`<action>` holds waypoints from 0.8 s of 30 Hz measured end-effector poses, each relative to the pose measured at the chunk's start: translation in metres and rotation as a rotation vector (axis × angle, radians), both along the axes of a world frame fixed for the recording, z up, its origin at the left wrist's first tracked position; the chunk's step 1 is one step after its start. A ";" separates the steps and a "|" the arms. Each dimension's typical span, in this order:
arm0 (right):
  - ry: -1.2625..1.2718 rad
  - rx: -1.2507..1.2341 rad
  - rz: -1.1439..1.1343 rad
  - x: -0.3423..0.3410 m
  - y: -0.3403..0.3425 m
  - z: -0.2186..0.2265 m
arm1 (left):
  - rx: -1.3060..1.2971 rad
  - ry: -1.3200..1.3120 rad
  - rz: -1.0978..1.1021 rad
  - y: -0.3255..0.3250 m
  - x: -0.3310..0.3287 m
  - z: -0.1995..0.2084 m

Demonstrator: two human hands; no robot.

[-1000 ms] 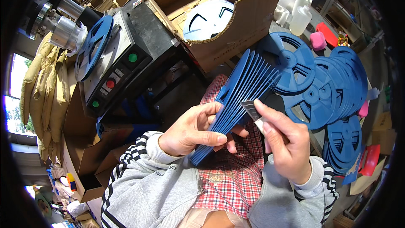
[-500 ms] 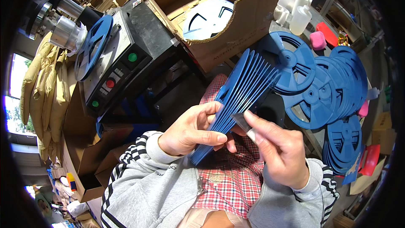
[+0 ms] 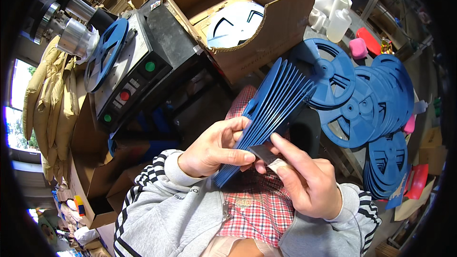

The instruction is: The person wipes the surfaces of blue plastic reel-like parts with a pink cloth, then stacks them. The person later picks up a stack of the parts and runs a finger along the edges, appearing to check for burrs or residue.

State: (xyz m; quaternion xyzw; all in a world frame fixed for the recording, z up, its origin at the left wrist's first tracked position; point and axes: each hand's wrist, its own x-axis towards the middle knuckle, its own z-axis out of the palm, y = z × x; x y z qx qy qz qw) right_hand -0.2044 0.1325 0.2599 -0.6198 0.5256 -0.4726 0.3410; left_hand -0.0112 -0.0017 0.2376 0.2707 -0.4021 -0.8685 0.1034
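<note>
My left hand [image 3: 213, 146] is closed round a fanned stack of blue plastic reel discs [image 3: 276, 100], held on edge over my lap and tilted up to the right. Its thumb presses across the near side of the stack. Between the thumb and fingers of my right hand [image 3: 312, 181] is a small flat dark blade [image 3: 261, 153] with a pale wrapped end. The blade lies close against the edges of the discs, beside my left thumb tip. Whether it touches them I cannot tell.
Piled blue reel discs [image 3: 354, 107] lie on the right, beside a white bottle [image 3: 339, 24] and a pink block [image 3: 358, 47]. A cardboard box [image 3: 281, 33] holding a pale disc stands ahead. At left is a machine [image 3: 131, 93] with lit buttons and a mounted blue disc [image 3: 108, 56].
My right hand has moved slightly left and down, and the blade has turned from upright to flatter, its tip now near my left thumb. The left hand keeps its hold.
</note>
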 end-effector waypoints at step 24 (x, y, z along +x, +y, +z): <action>0.451 -0.487 -0.068 -0.013 -0.022 -0.020 | 0.034 0.175 -0.053 -0.001 0.004 -0.004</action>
